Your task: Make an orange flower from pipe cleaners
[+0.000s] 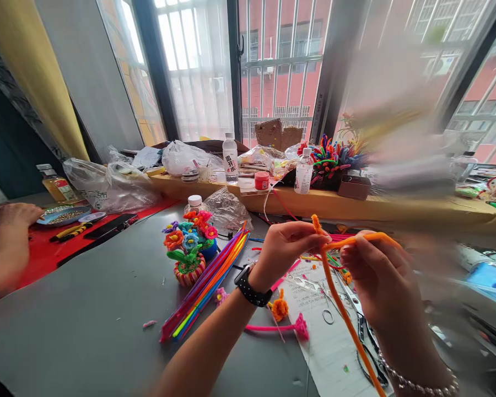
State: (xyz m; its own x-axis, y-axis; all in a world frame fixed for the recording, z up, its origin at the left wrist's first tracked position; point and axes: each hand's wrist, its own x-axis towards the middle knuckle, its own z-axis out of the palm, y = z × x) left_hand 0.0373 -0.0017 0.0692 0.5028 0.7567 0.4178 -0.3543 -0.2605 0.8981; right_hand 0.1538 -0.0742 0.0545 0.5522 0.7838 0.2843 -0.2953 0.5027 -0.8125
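Observation:
An orange pipe cleaner (341,306) is raised above the table, bent at a crossing point, with a long end hanging down. The fingertips of my left hand (284,247) pinch it near that crossing, where a short fuzzy end sticks up. My right hand (381,278) grips the side strand, which curves over the fingers. Below lie an orange pipe-cleaner flower (280,309), a pink flower on a stem (301,326) and black-handled scissors (370,353) on a printed sheet (320,353). A bundle of coloured pipe cleaners (213,286) lies left of my left wrist.
Pipe-cleaner flowers in a striped pot (189,271) stand beyond the bundle. Water bottles (230,160) and a red jar (262,180) line the sill. At far left, another person's hand (20,214) is near a tray of beads (64,215). The right side is blurred.

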